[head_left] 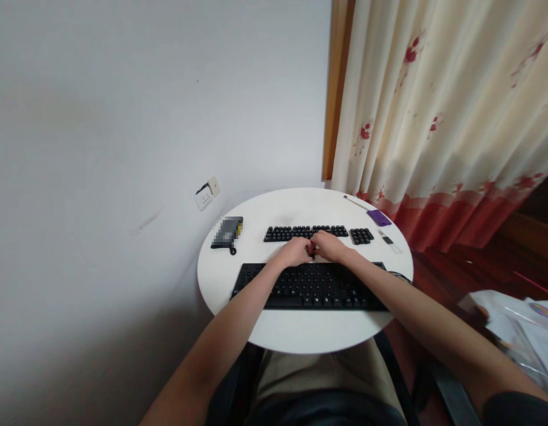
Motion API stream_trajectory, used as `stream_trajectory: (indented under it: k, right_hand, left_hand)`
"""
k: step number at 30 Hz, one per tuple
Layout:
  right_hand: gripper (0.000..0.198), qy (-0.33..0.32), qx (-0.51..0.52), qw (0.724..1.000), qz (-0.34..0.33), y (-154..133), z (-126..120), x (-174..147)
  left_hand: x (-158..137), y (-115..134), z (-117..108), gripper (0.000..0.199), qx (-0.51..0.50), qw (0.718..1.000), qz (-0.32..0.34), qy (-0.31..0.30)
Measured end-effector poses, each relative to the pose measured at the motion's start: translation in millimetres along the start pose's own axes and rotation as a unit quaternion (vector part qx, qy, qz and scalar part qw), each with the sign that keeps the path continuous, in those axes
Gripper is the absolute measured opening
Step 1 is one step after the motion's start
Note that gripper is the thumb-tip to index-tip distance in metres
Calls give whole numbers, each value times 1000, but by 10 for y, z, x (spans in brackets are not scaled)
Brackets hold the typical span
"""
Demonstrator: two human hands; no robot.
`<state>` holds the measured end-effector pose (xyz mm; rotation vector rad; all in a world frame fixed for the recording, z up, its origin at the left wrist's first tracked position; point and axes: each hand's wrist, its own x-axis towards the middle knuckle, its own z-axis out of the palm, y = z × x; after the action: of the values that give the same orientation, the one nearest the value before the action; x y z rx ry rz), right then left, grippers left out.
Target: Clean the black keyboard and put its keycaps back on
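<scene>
Both hands, left (295,251) and right (329,245), meet fingertips together over keycap rows (305,232) lying left-to-right.

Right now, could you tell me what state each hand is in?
Left hand: curled, pinching something small and dark; what, cannot be told.
Right hand: curled against the left, same item.

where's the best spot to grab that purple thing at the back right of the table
Judging from its pose, take the purple thing across its two long edges, coming from above. It lies flat on the round table near the far right rim, with bare tabletop either side. Both the left hand and right hand are at the keycaps.
</scene>
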<state>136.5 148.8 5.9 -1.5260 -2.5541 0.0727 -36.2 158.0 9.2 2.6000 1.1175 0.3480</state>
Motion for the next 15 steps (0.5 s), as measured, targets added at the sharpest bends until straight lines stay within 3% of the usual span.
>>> stream_trajectory:
  k: [9, 15]
  right_hand:
    - [11, 26, 55, 998, 4, -51, -102, -61]
    - [11, 94, 107, 990, 5, -173, -205, -425]
  left_hand:
    - [-270, 155, -282, 23, 47, 998, 8, 30]
    - [-678, 303, -370, 21, 39, 997, 23, 65]
